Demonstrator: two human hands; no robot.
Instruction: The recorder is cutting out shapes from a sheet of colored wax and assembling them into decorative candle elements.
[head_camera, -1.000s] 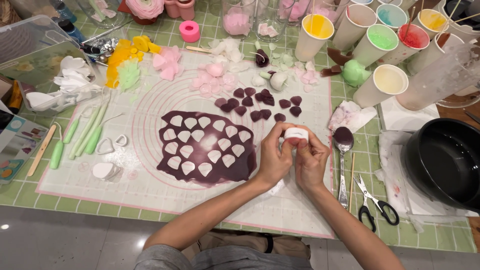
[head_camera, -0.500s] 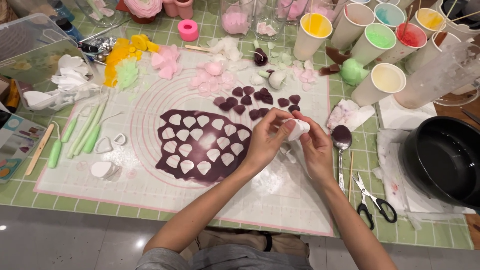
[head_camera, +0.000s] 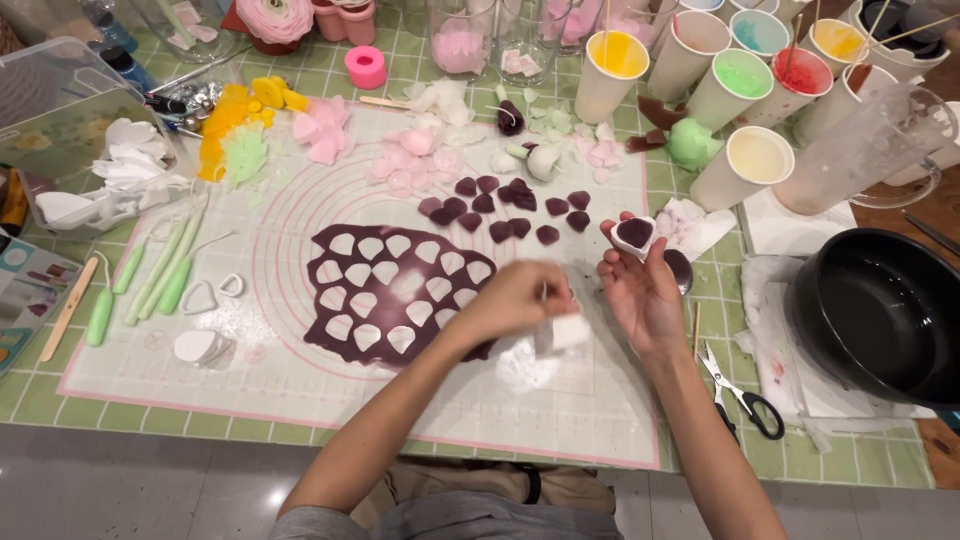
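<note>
The right hand pinched a heart-shaped cutter with purple clay inside; the left hand gripped a blurred white piece; pressing gently would free the petal whole

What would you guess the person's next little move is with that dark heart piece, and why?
Probably laying it among the cut purple hearts on the mat: the right hand holds up a heart-shaped cutter filled with purple, while the left hand pinches a small white piece.

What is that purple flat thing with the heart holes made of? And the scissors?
The purple sheet looks like soft clay or fondant, matte and rolled thin: cutters left clean holes. The scissors look like shiny metal blades with black, probably plastic, handles.
</note>
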